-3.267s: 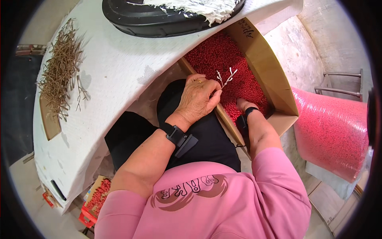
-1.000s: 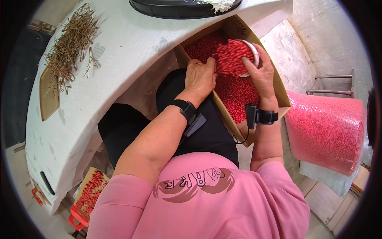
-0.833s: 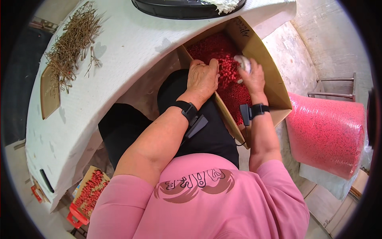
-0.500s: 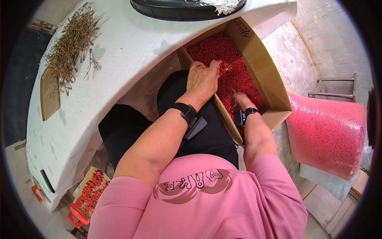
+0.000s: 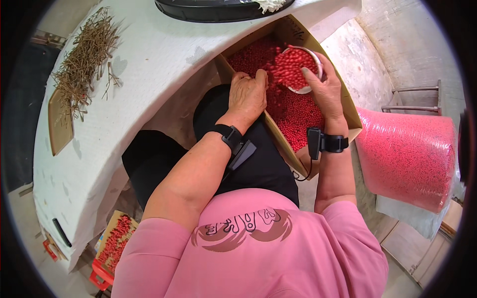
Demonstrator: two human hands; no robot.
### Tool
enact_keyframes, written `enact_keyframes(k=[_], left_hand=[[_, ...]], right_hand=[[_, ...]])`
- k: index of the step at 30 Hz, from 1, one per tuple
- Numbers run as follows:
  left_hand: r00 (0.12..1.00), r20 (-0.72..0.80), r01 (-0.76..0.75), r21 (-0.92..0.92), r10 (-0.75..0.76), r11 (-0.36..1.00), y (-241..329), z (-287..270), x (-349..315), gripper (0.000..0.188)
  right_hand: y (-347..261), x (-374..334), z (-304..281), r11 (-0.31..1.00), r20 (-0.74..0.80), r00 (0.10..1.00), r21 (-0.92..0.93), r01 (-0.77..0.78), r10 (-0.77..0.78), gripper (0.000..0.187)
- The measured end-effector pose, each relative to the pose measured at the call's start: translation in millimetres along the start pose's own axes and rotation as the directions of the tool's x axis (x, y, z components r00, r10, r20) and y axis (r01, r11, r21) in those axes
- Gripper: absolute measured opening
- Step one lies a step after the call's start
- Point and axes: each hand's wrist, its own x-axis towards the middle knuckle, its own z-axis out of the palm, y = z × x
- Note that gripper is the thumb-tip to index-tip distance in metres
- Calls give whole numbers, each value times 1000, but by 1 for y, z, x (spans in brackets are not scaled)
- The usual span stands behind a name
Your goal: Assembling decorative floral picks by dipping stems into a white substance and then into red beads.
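Note:
A cardboard box (image 5: 343, 102) stands at the table's edge by my lap, with small red balls (image 5: 299, 130) spread over its inside. My right hand (image 5: 328, 87) grips a white bowl (image 5: 318, 63) by its rim, thumb inside. The bowl is heaped with the same red balls and tips to the left, some of them blurred as they spill over its edge. At the box's near left side, my left hand (image 5: 247, 95) is closed, fingers bent over the wall. What its fingertips hold is hidden behind the hand.
On the white-covered table (image 5: 149, 54) lie a heap of dry brown twigs (image 5: 89, 54) and a brown tray (image 5: 60, 124). A black round container (image 5: 223, 12) sits at the back. At right is a large clear bag of red balls (image 5: 405, 159); lower left, a box of red pieces (image 5: 118, 238).
My right hand has come up out of the balls with a filled white bowl and tilts it beside my left hand. The left hand has shifted slightly left.

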Motion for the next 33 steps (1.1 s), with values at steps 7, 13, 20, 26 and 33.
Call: enact_keyframes(k=[7,13,20,26,33], left_hand=[[999,-47,4,-64,-8,998,2,-3,2,21],[1000,0,30,-105,-30,994,5,-6,2,24],[992,-119,17,-127,-32,992,1,-1,3,20],[980,-200,-7,-133,-20,991,-2,1,3,14],[984,-178,14,-64,-25,998,-2,-1,2,13]], right_hand=[[104,-18,30,740,-95,942,-596,-312,322,61],[225,-91,33,570,239,545,-572,-590,803,58],[126,-42,15,419,286,414,49,-907,864,43],[64,-19,-24,753,194,815,314,-579,546,43],[-10,-12,2,997,-171,983,-37,-70,63,46]])
